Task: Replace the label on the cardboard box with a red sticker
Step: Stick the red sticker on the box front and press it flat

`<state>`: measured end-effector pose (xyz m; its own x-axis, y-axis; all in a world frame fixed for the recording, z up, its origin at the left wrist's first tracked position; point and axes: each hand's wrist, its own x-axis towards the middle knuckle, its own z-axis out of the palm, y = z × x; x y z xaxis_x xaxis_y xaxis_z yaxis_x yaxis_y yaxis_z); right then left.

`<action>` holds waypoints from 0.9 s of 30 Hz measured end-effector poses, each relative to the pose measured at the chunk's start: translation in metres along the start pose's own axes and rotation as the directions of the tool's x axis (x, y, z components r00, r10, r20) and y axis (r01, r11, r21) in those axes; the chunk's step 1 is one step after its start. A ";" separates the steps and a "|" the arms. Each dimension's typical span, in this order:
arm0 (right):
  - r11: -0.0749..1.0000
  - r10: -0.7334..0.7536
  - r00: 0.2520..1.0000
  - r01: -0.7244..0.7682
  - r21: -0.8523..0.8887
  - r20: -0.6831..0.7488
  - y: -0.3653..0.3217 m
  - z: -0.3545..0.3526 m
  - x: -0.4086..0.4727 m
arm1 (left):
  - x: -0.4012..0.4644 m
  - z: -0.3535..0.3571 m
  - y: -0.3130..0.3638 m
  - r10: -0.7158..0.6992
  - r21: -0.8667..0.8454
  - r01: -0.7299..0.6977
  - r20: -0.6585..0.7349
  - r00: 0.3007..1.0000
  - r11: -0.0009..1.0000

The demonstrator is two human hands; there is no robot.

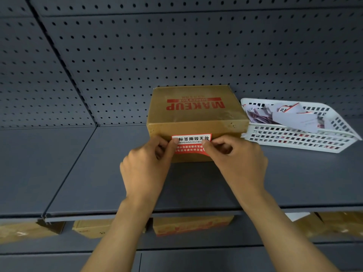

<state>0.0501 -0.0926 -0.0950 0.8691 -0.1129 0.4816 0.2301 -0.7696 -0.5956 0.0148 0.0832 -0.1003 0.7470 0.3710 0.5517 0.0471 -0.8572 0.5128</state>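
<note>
Cardboard box (196, 114), one, brown, on a grey metal shelf (98, 163), its far side against the pegboard wall (176, 46); red "MAKEUP" print on top reads upside down from the near side. Red sticker (191, 144), one, red and white with black and white characters, lies on the box's near face. Left hand (146, 163): fingers curled, thumb and forefinger pinching the sticker's left edge. Right hand (238, 161): fingers curled, thumb and forefinger pinching the sticker's right edge. White plastic basket (300, 136), one, just right of the box, holding a heap of crumpled paper scraps (284, 114); number cannot be told. Lower shelf, near: at least four more cardboard boxes (192, 225), partly hidden.
</note>
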 end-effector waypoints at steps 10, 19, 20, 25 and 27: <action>0.986 -0.144 0.990 0.144 -0.079 0.015 -0.007 -0.001 -0.001 | 0.013 -0.009 -0.004 0.235 -0.040 -0.240 -0.104 0.966 0.970; 0.968 -0.179 0.984 0.173 -0.179 -0.017 -0.009 0.002 0.016 | 0.035 -0.007 -0.012 0.229 -0.129 -0.216 0.101 0.968 0.968; 0.972 -0.161 0.987 0.156 -0.177 -0.017 -0.006 0.000 0.017 | 0.036 -0.007 -0.013 0.224 -0.156 -0.205 0.112 0.968 0.966; 0.986 -0.105 0.994 0.101 -0.132 -0.025 0.010 -0.008 0.021 | 0.043 -0.008 -0.017 0.255 -0.226 -0.209 0.196 0.947 0.951; 0.987 -0.110 0.993 0.105 -0.119 -0.031 0.014 -0.010 0.020 | 0.043 -0.010 -0.018 0.273 -0.240 -0.216 0.237 0.932 0.946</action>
<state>0.0665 -0.1124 -0.0869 0.8245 -0.0473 0.5639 0.2668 -0.8463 -0.4611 0.0393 0.1186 -0.0794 0.8663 0.0272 0.4989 -0.2765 -0.8056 0.5239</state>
